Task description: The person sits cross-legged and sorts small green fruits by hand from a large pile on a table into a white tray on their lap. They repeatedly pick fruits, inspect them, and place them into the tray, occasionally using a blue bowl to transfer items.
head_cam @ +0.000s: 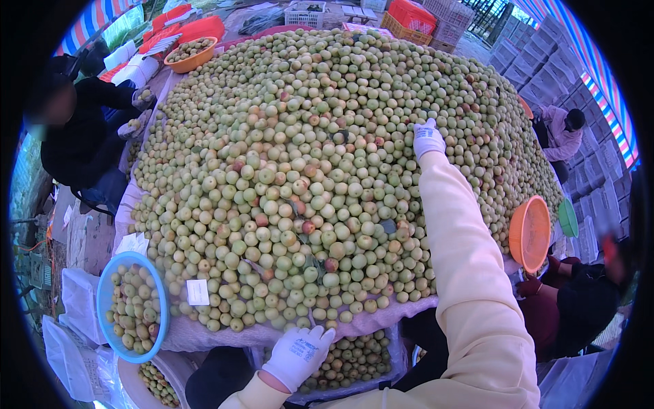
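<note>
A broad heap of round green fruits (301, 179), probably jujubes, some blotched reddish brown, spreads before me on a pale cloth (225, 335). My right hand (428, 138), in a white glove with print on its back, reaches far into the heap at right of centre. Its fingertips touch or hover over the fruits; whether one is held is hidden. At the near edge of the cloth is my left hand (300, 355), gloved alike, back up, with its fingertips beside the nearest fruits. Its palm is hidden. Below it, a plastic-lined crate (398, 353) holds more fruits.
A blue basin (164, 312) of fruits stands at near left, beside a white card (197, 292). Orange (530, 235) and green basins (567, 218) sit at the right edge. Other people sit left (87, 133) and right (559, 125). Stacked crates (536, 56) line the far right.
</note>
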The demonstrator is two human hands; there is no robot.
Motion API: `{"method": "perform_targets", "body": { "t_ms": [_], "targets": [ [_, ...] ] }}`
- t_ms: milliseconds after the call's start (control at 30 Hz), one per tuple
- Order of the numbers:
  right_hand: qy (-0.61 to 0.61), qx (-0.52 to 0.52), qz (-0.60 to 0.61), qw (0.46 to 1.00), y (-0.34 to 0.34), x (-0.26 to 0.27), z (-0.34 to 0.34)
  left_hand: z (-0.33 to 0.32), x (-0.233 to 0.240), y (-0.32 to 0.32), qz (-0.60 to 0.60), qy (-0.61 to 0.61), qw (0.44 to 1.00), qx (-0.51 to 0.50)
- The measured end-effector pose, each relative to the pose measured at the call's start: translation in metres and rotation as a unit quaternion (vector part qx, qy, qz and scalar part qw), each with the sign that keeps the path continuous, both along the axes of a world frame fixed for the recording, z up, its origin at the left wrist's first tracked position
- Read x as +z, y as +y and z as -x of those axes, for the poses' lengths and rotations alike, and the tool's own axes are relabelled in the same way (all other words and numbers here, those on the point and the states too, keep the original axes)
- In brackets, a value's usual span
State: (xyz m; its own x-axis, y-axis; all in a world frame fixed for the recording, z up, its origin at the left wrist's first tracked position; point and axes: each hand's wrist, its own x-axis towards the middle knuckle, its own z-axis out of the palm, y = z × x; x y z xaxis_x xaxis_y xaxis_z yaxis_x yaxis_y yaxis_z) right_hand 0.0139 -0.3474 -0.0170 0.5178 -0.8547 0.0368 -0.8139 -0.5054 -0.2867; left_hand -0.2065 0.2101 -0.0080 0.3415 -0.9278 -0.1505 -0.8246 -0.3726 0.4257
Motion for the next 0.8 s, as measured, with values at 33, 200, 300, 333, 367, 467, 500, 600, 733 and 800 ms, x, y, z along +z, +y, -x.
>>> {"method": "perform_targets", "body": {
  "t_ms": [33,200,300,333,367,467,500,600,733,800],
  "targets": [
    [0.001,-0.004,-0.008,1.000,-0.002,0.000,0.000,-0.001,0.000,0.000,-0.009,0.003,1.000,-0.004],
    [-0.017,0.161,0.162,0.973,0.018,0.014,0.041,-0.005,0.005,0.002,0.003,-0.020,1.000,-0.009],
    [-0.359,0.072,-0.338,0.867,0.050,0.036,0.073,-0.008,0.008,-0.001,0.036,-0.021,0.999,-0.011],
    [-0.400,0.109,-0.377,0.828,0.064,0.040,0.091,-0.008,0.009,-0.002,0.066,-0.030,0.997,-0.008],
    [-0.434,0.102,-0.412,0.795,0.083,0.042,0.106,-0.008,0.011,-0.003,0.100,-0.032,0.994,-0.003],
    [-0.475,0.160,-0.516,0.695,0.143,0.053,0.165,-0.006,0.016,-0.006,0.120,-0.042,0.992,-0.001],
    [-0.472,0.166,-0.533,0.682,0.167,0.055,0.189,-0.005,0.019,-0.008,0.126,-0.053,0.991,0.014],
    [-0.449,0.171,-0.588,0.651,0.239,0.053,0.270,-0.006,0.027,-0.007,0.161,-0.082,0.983,0.037],
    [-0.447,0.063,-0.678,0.580,0.330,0.021,0.371,-0.013,0.039,0.004,0.188,-0.115,0.971,0.097],
    [-0.396,-0.012,-0.717,0.573,0.369,-0.003,0.413,-0.016,0.044,0.011,0.210,-0.116,0.962,0.129]
  ]
}}
